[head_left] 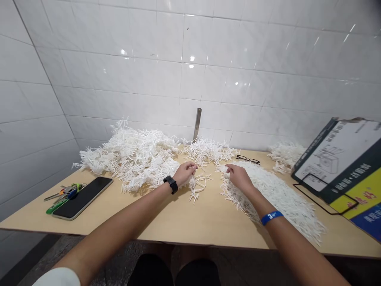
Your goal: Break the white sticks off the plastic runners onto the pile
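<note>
Tangled white branched pieces form a large pile (143, 153) at the left back of the table (190, 226). A smaller heap (208, 150) lies at the back centre. My left hand (186, 173), closed with fingertips together, is beside the large pile, above a loose branched cluster (198, 186); what it pinches is too small to make out. My right hand (238, 176) is closed at the left edge of a flat spread of small white pieces (276, 194); its fingertips are bent together and their contents cannot be made out.
A phone (84, 196) and keys on a green strap (64, 194) lie at the left. Glasses (248, 159) rest at the back, near another white heap (287, 153). A printed box (336, 163) and black wire frame (315, 200) stand right. A metal strip (197, 124) leans at the wall.
</note>
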`<action>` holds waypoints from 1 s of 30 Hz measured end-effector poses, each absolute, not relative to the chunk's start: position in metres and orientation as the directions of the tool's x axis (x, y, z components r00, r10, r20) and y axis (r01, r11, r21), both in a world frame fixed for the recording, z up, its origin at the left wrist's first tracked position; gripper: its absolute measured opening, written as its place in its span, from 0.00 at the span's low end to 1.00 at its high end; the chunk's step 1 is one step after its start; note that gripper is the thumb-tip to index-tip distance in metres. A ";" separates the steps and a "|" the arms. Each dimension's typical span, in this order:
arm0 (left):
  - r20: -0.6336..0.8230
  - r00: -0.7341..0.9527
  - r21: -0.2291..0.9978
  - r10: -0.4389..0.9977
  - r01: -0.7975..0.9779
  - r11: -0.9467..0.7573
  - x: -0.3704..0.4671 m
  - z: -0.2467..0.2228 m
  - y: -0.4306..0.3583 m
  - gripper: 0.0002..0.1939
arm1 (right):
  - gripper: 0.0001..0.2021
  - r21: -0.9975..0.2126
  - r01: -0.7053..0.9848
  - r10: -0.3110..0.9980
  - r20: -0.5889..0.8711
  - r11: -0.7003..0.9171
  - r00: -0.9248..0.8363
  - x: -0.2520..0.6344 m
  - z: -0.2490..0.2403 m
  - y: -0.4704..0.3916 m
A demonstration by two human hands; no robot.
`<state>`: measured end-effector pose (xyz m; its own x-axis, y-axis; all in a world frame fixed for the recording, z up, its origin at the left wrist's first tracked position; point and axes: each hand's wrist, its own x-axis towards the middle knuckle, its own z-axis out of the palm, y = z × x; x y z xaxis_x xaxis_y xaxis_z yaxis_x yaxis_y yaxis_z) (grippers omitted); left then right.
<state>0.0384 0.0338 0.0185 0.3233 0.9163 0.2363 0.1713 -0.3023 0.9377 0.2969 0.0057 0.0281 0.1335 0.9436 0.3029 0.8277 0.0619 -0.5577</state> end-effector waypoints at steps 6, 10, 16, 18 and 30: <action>0.173 0.261 0.925 0.950 0.287 -0.247 0.046 0.014 0.039 0.10 | 0.32 -0.259 0.963 0.972 0.198 -0.075 0.129 0.304 0.035 -0.001; 0.166 0.225 0.889 0.960 0.387 -0.244 0.055 0.012 0.041 0.13 | 0.18 -0.066 0.991 0.974 0.190 -0.115 0.126 0.302 0.043 -0.001; 0.197 0.248 0.799 0.948 0.520 -0.302 0.072 0.011 0.042 0.12 | 0.14 0.104 0.976 0.968 0.188 -0.190 0.169 0.301 0.046 0.004; 0.207 0.277 0.777 0.938 0.537 -0.330 0.077 0.013 0.044 0.11 | 0.15 0.127 0.975 0.970 0.183 -0.184 0.160 0.302 0.046 0.003; 0.101 0.271 0.928 0.957 0.322 -0.189 0.099 0.022 0.060 0.24 | 0.31 0.174 0.934 0.854 0.378 0.312 -0.357 0.252 0.019 -0.009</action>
